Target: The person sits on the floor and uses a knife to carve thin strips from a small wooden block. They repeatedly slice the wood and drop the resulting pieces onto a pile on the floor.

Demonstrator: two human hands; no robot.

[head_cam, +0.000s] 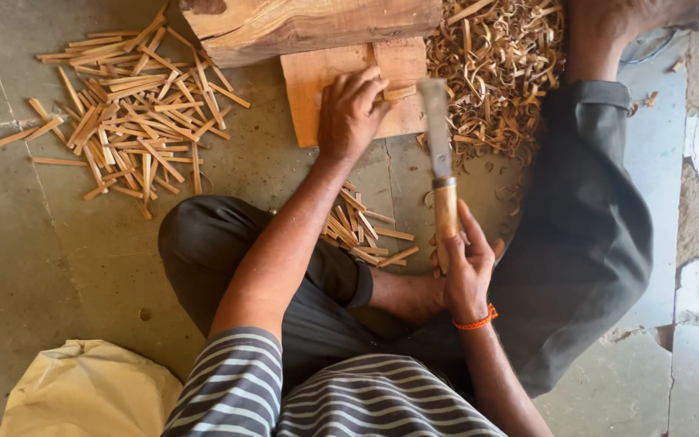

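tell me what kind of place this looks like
Probably an informal floor-level woodworking spot. The person sits on a cracked concrete floor, the right hand holding a knife, the left hand pressing a stick on a wooden block, with cut sticks and shavings piled around.

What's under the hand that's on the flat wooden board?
The left hand presses a small wood strip onto the flat board. Only the strip's end pokes out past the fingers; the rest is covered by the hand. The right hand holds a knife nearby.
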